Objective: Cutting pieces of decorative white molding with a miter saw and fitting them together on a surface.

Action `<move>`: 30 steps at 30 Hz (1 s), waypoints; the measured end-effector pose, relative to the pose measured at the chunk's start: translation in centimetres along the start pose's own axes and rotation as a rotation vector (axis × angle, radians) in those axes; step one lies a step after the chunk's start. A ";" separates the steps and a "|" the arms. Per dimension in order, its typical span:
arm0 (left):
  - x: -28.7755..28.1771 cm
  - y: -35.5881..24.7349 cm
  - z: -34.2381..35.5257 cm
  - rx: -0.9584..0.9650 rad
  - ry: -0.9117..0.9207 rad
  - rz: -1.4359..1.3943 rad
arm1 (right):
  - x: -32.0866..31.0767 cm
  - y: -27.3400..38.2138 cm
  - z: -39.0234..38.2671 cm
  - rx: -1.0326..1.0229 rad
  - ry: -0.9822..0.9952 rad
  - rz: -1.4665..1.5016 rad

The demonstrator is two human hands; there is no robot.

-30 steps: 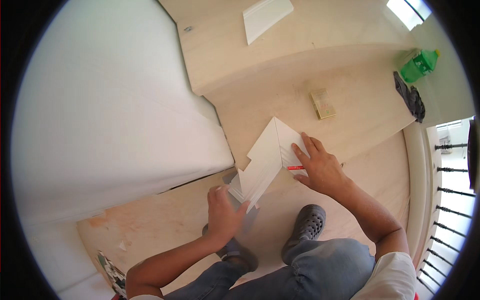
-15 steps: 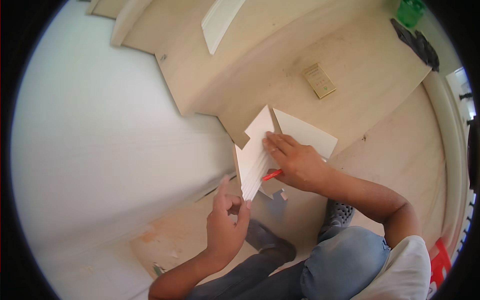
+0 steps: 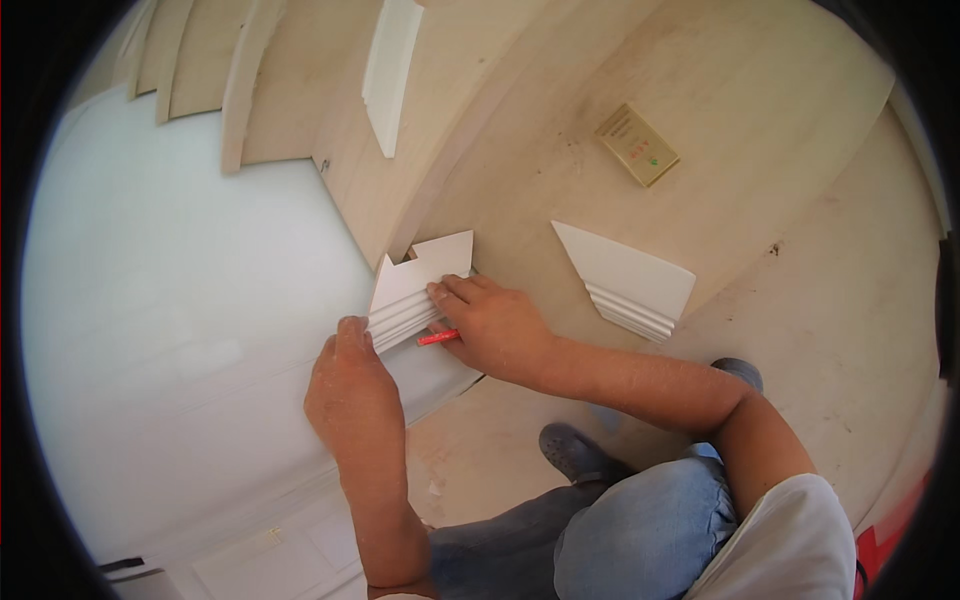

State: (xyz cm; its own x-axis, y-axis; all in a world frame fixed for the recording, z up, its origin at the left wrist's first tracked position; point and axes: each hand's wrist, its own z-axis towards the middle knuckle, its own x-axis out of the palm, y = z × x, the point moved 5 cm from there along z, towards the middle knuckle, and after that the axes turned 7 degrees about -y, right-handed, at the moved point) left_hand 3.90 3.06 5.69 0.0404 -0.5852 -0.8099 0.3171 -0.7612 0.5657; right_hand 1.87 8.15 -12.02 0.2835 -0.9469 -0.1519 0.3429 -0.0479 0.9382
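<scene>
A short white skirting piece [image 3: 443, 257] with a ridged edge and a square notch is held against the pale wall at the corner of a stair step. My left hand [image 3: 355, 385] pinches its lower left end between thumb and fingers. On its ridged side rest the fingertips of my right hand [image 3: 495, 322], which also grips a red pencil [image 3: 437, 338], tip pointing left. Farther right, a second cut skirting piece [image 3: 640, 275] lies flat on the floor, angled at one end.
Another white moulding strip [image 3: 392, 80] lies on the step above. A small gold-brown box [image 3: 638, 146] sits on the landing. Stair treads [image 3: 285, 110] climb toward the upper left along the white wall [image 3: 190, 290]. My shoes and knees are below.
Both hands have moved left with the notched skirting piece, which has turned and now meets the wall and step. My left hand has closed on its end. The second piece is now uncovered.
</scene>
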 end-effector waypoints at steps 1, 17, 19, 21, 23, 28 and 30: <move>-0.4 0.2 0.5 0.010 -0.032 0.011 | 0.1 0.3 0.3 0.018 -0.002 0.023; -0.7 0.0 2.1 0.059 0.001 0.140 | 1.9 -0.2 -1.3 -0.008 -0.066 0.141; -0.1 0.1 2.4 0.056 0.023 0.123 | 2.2 -0.6 -1.5 0.000 -0.067 0.146; 0.4 0.4 2.5 0.060 0.029 0.120 | 2.2 -0.9 -1.6 0.006 -0.066 0.153; 0.5 0.4 2.4 0.061 0.035 0.119 | 2.2 -1.1 -1.8 0.028 -0.012 0.155; 0.9 -0.2 2.4 0.008 0.041 0.132 | 2.5 -2.0 -3.1 0.160 0.031 0.215; 1.0 -0.2 2.4 0.035 0.038 0.123 | 2.9 -2.4 -3.4 0.190 0.025 0.247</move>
State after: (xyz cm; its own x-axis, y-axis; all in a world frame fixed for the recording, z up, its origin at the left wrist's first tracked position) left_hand 1.60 1.95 5.08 0.1130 -0.6641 -0.7391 0.2747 -0.6940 0.6655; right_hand 4.90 6.62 -15.71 0.3598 -0.9294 0.0822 0.0885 0.1217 0.9886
